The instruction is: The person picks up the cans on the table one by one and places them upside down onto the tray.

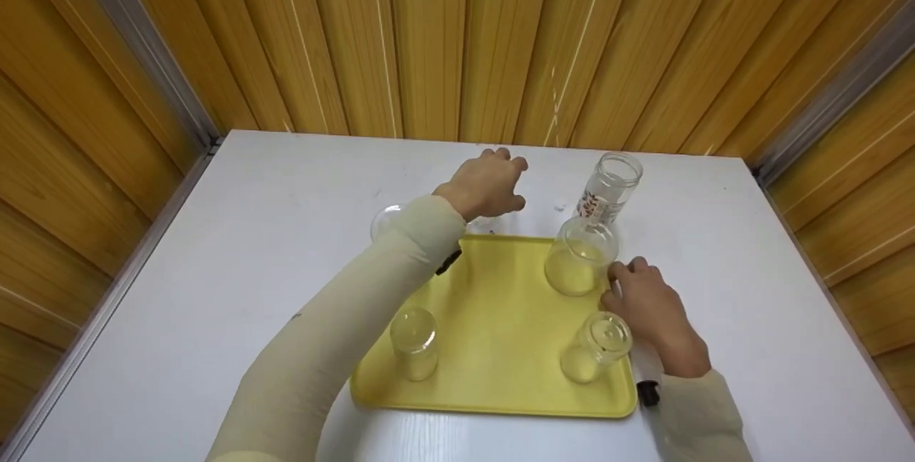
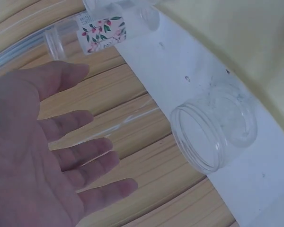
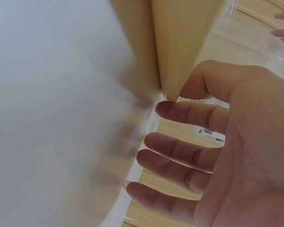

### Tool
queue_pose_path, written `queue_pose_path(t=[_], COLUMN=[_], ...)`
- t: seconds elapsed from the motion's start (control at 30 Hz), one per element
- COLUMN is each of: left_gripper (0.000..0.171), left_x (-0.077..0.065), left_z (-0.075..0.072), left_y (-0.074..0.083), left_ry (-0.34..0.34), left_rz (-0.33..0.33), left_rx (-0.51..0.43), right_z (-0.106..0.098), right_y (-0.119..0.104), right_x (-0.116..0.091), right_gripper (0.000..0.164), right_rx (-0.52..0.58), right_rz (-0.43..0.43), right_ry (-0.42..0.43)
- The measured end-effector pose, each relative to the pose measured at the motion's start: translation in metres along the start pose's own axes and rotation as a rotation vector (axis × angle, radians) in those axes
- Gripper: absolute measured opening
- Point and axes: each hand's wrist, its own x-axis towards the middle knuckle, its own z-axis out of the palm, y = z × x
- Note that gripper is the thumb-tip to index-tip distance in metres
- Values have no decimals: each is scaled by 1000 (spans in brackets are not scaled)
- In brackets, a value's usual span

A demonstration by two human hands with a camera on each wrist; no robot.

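My left hand [image 1: 486,183] reaches over the table behind the yellow tray [image 1: 493,319], fingers spread and holding nothing. In the left wrist view, a wide-mouthed clear glass jar [image 2: 213,130] stands apart from its fingertips. At the tray's right edge, my right hand [image 1: 650,308] pinches the rim between thumb and index finger, the other fingers fairly straight. Close to that hand, a large clear jar [image 1: 580,258] stands on the tray's back right corner. Smaller clear glass jars stand at the front right [image 1: 597,347] and front left [image 1: 414,344].
Behind the large jar, a tall glass jar with a floral label [image 1: 607,187] stands on the white table [image 1: 286,233]. Another clear glass piece [image 1: 386,219] is partly hidden by the left sleeve. Wood-patterned panels [image 1: 429,40] enclose the table's back and sides.
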Motion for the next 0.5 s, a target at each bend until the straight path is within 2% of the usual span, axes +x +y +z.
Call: queue_pose_path(t=[0.17, 0.27, 0.4, 0.5], left_gripper=[64, 64, 66, 69], left_x=[13, 19, 21, 23], left_z=[7, 12, 22, 28], left_y=[-13, -18, -21, -23], left_ry=[-31, -39, -60, -87], left_rz=[-89, -131, -187, -232], left_rx=[-29, -11, 21, 8], right_z=[0, 2, 5, 6], right_y=[-1, -2, -2, 0], right_x=[0, 1, -1, -3], right_gripper=[30, 31, 31, 30], right_rx=[6, 13, 14, 13], right_rz=[12, 18, 13, 7], right_ry=[-18, -22, -21, -21])
